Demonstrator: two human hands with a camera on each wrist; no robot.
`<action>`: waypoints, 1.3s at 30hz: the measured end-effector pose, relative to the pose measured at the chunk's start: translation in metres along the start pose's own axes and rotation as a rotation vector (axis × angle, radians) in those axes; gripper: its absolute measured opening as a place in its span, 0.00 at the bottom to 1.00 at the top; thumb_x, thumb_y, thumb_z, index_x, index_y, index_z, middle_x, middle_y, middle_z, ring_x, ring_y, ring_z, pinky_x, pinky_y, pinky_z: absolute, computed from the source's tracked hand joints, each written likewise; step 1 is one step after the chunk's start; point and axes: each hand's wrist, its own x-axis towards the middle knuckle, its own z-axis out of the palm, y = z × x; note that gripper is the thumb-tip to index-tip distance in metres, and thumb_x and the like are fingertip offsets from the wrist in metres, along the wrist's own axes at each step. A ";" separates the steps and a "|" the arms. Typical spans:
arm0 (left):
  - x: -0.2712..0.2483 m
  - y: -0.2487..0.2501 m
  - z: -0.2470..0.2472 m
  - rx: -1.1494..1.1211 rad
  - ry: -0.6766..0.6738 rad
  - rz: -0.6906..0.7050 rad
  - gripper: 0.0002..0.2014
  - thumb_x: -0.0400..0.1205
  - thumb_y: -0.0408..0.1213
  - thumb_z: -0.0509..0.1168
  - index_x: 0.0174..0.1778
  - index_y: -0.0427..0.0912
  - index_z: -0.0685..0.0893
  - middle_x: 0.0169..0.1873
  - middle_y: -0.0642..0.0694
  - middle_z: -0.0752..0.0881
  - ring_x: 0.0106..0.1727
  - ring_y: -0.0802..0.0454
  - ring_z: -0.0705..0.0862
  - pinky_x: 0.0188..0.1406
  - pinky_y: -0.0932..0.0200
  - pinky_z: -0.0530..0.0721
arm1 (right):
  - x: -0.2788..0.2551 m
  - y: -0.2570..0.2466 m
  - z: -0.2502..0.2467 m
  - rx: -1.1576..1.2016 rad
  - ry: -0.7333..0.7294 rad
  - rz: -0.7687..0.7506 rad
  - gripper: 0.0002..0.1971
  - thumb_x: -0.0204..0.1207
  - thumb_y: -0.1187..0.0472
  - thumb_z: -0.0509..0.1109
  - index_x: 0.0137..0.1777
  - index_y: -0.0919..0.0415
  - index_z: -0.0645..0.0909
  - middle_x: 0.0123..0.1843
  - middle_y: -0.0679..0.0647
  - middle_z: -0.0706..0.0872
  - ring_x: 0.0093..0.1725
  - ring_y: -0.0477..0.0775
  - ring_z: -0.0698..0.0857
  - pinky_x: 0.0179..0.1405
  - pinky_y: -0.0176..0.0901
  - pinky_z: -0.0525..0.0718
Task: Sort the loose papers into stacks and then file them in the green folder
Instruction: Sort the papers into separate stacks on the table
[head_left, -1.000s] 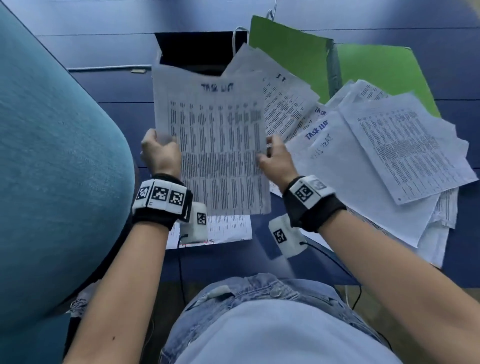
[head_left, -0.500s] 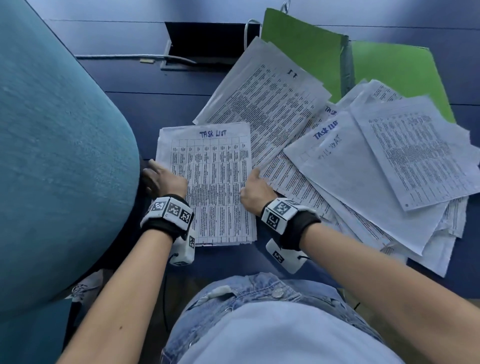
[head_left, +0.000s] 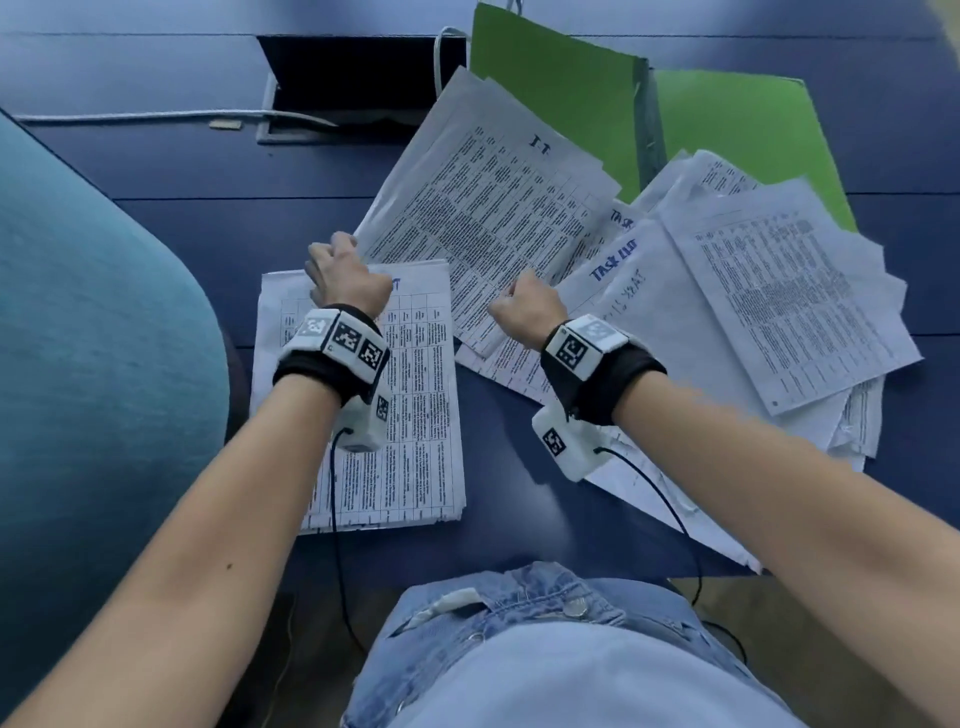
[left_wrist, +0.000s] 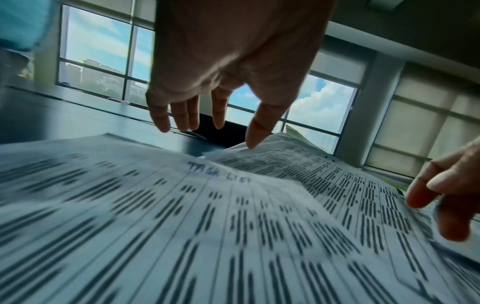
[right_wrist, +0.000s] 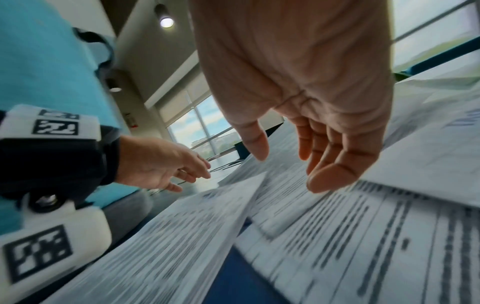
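Observation:
A neat stack of printed "TASK LIST" sheets (head_left: 415, 415) (left_wrist: 182, 216) lies flat on the dark blue table (head_left: 182, 234) in front of me. My left hand (head_left: 343, 270) (left_wrist: 207, 123) hovers over its far edge, fingers relaxed, holding nothing. My right hand (head_left: 524, 306) (right_wrist: 298, 160) hovers open over the near corner of a slanted bundle of sheets (head_left: 488, 218) (right_wrist: 337, 226). A loose heap of papers (head_left: 753, 312) spreads to the right. The open green folder (head_left: 571, 88) lies at the back, partly under the papers.
A teal chair back (head_left: 93, 338) fills the left side. A black floor-box opening (head_left: 358, 78) with a white cable (head_left: 156, 115) sits at the back of the table. Wrist camera cables (head_left: 670, 514) hang off the table's near edge by my lap.
The task list stack, held up in both hands a second ago, was laid flat on the table. Both hands let go and moved forward toward the slanted bundle.

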 end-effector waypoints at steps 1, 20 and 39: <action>0.008 0.008 0.001 0.010 -0.018 0.023 0.24 0.75 0.28 0.62 0.68 0.37 0.70 0.69 0.36 0.66 0.72 0.41 0.64 0.69 0.47 0.71 | 0.008 0.000 -0.007 0.038 0.035 0.039 0.27 0.77 0.56 0.62 0.72 0.70 0.63 0.74 0.66 0.69 0.58 0.60 0.76 0.51 0.47 0.75; 0.111 0.071 0.004 -0.128 -0.081 0.158 0.12 0.80 0.36 0.61 0.55 0.37 0.85 0.50 0.40 0.86 0.54 0.45 0.83 0.55 0.58 0.78 | 0.075 0.026 -0.034 0.510 0.390 0.263 0.15 0.73 0.72 0.64 0.32 0.55 0.65 0.31 0.49 0.71 0.40 0.53 0.73 0.18 0.29 0.69; 0.037 0.116 0.023 -0.594 -0.251 0.326 0.11 0.74 0.43 0.52 0.30 0.44 0.75 0.31 0.47 0.77 0.40 0.49 0.73 0.41 0.55 0.72 | 0.044 0.070 -0.121 1.105 0.597 0.059 0.09 0.75 0.58 0.67 0.44 0.56 0.67 0.46 0.56 0.77 0.48 0.56 0.77 0.55 0.57 0.80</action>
